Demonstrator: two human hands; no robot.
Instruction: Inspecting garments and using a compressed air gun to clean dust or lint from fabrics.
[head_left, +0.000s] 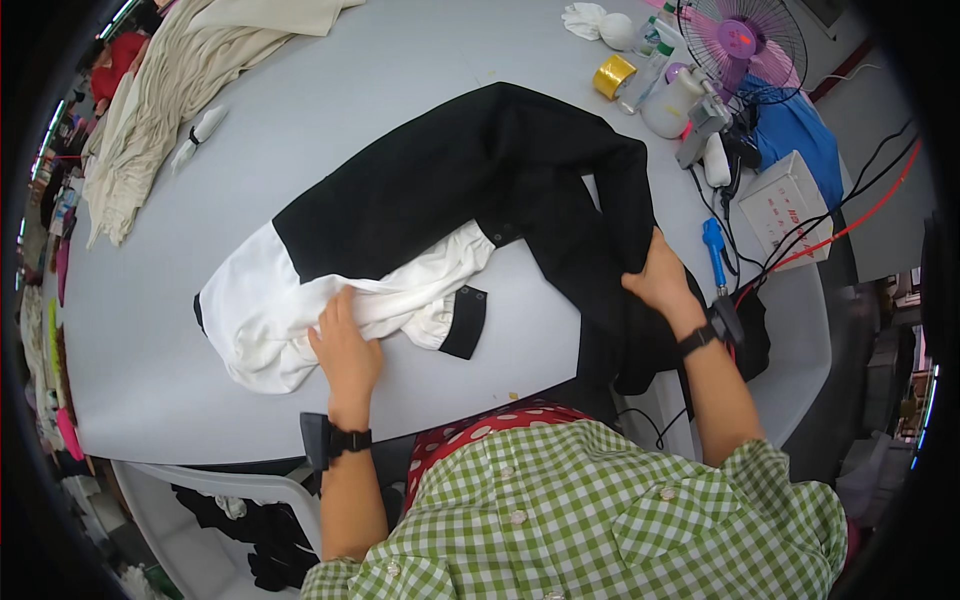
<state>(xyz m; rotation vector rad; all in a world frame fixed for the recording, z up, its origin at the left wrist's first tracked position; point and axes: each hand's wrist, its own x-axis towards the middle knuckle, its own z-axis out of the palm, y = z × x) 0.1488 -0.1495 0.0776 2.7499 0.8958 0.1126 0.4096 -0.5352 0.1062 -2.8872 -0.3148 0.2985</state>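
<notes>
A black-and-white garment (465, 165) lies across the grey tabletop (150, 375). Its white fabric part (255, 322) is bunched at the left, and a black cuff with snap fasteners (466, 322) rests at the middle. My left hand (345, 349) lies on the white fabric with its fingers at a fold; whether they pinch it cannot be told. At the right, my right hand (664, 277) holds the black fabric near the table's edge, thumb on top and the other fingers partly hidden. Some of the black cloth hangs over the front edge.
Cream fabric (161, 97) and a tied white bundle (199, 136) lie back left. At the right are yellow tape (614, 76), bottles (646, 79), a fan (739, 41), a box (787, 206), a blue-handled tool (714, 244) and cables. A bin of dark cloth (210, 476) stands below left.
</notes>
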